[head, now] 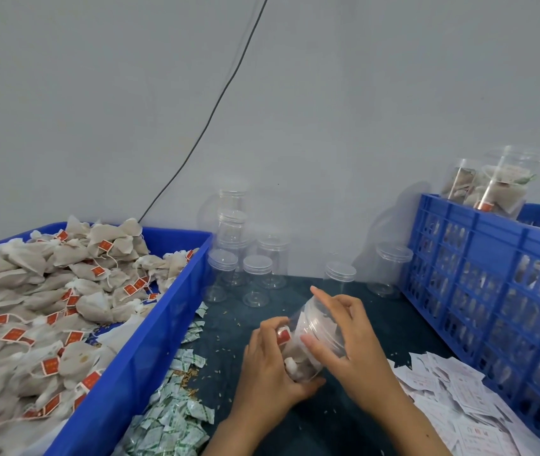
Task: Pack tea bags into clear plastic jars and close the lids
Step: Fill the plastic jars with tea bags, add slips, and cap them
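- Dark surface (262,324) between two blue crates.
- Left hand (268,366) grips the tilted jar (314,343) at its base.
- Right hand (351,343) grasps its lid (319,319).

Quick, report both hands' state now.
Left hand: grips the body of the filled jar.
Right hand: fingers curled on the jar's lid end.

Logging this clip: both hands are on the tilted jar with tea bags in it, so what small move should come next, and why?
Probably twist the lid tight with the right hand. The left hand grips the base of the filled jar, and the right hand's fingers wrap the lidded end, so closing seems under way.
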A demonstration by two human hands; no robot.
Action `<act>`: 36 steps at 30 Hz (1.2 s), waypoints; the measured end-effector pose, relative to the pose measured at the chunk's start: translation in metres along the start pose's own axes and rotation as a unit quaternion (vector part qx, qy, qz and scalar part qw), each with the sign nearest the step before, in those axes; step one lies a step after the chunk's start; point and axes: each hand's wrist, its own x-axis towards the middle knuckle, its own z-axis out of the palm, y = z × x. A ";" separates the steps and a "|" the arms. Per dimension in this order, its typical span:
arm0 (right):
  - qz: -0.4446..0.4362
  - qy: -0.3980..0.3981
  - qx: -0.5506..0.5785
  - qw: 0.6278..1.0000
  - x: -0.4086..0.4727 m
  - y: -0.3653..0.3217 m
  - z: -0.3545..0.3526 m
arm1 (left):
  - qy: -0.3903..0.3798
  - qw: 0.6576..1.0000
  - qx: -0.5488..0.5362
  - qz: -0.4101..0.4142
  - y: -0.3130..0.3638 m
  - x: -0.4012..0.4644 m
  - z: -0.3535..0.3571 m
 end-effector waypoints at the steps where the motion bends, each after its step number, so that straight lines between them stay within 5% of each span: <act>1: 0.010 0.014 0.019 1.000 0.000 0.001 0.001 | -0.003 0.999 -0.045 -0.019 0.000 0.001 -0.001; 5: 0.042 0.103 0.082 0.990 -0.002 0.003 0.006 | 0.022 0.949 -0.281 -0.144 0.003 0.004 -0.007; 11: 0.058 0.149 0.185 0.970 0.003 -0.006 0.003 | -0.107 0.785 -0.561 -0.241 0.013 0.004 -0.011; 21: 0.039 0.070 0.177 0.981 -0.002 -0.011 -0.001 | -0.120 0.737 -0.594 -0.300 0.013 0.004 -0.016; 31: -0.082 0.048 0.087 0.992 -0.002 -0.009 -0.012 | -0.260 0.547 -0.682 -0.409 0.017 0.005 -0.019; 36: -0.086 0.015 0.052 0.995 0.003 -0.011 -0.010 | -0.259 0.534 -0.697 -0.403 0.009 0.005 -0.020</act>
